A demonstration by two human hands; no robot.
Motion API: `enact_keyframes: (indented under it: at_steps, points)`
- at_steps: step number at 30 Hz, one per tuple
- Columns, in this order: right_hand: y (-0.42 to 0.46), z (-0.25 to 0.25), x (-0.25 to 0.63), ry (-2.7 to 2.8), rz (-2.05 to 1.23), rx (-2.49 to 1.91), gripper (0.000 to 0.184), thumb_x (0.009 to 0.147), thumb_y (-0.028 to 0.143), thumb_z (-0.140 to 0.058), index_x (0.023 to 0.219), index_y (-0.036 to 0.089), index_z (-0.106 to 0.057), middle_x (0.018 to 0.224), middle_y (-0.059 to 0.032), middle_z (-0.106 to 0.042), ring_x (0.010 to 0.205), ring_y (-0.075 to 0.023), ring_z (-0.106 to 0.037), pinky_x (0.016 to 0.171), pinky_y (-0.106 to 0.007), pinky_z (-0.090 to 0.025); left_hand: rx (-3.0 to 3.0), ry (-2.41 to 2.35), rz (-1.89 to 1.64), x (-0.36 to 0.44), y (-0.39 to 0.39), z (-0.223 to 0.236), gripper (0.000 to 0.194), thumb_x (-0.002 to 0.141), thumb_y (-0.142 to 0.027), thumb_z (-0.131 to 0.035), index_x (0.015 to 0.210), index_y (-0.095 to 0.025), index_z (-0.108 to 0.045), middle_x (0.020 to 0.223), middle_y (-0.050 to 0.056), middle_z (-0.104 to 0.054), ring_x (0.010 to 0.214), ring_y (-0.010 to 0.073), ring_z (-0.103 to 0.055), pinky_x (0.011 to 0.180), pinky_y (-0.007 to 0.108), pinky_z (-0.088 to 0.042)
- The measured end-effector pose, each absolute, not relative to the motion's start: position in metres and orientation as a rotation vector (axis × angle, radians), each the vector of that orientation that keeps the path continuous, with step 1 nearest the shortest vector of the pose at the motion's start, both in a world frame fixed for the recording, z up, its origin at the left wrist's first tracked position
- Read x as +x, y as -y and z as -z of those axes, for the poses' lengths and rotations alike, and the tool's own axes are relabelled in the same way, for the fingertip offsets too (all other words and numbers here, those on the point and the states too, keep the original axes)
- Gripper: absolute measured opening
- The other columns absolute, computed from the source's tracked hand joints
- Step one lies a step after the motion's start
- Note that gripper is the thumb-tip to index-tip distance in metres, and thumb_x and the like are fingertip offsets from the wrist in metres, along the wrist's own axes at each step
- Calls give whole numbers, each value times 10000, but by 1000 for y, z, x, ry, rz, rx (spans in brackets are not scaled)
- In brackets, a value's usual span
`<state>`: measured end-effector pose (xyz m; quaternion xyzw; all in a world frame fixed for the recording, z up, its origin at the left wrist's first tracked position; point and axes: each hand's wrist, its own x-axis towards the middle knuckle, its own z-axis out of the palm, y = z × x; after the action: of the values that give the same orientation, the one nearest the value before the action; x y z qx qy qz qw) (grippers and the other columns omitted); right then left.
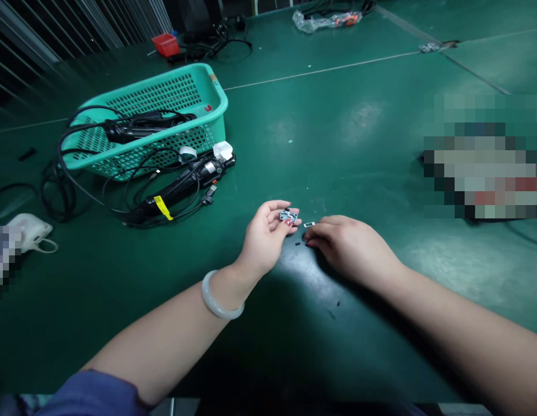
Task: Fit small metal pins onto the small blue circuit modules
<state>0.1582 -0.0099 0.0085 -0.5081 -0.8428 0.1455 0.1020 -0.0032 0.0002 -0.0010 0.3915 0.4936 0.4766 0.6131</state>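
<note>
My left hand is closed around a small grey metal part with cut-outs, the thumb pressed on its near edge. Just to the right, my right hand rests low at the table, its fingertips pinched together. Whatever lies between those fingertips is hidden or too small to make out. Close by its fingers is a small white-rimmed rectangular piece. A tiny dark chip-like piece lies on the green table between the two hands.
A turquoise basket with black cabled devices stands at the left on the green table. Before it lies a black cylindrical device with a yellow tag and tangled cables. A red tray and plastic-wrapped item sit farther back.
</note>
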Motion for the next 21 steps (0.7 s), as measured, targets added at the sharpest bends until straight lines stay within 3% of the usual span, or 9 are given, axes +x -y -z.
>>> enact_keyframes:
  at_steps: [11,21]
  points:
    - [8,-6,158,2458,-372,-1519,189,883,222,-504,854,196,-689,873,-52,-670,814,-178,-626,690,-274,-448,864,-1128,-1097,-3,0,2,178,792,-96,-581,950,-157,-523,1004,66,-652,810,113,-650,788,281,-505]
    - [3,0,154,2610,-212,-1430,183,837,89,-443,807,163,-607,783,-53,-589,729,-166,-575,660,-264,-411,879,-1111,-1104,-3,1,2,202,750,-43,-591,907,-156,-533,979,61,-678,820,109,-648,821,288,-498]
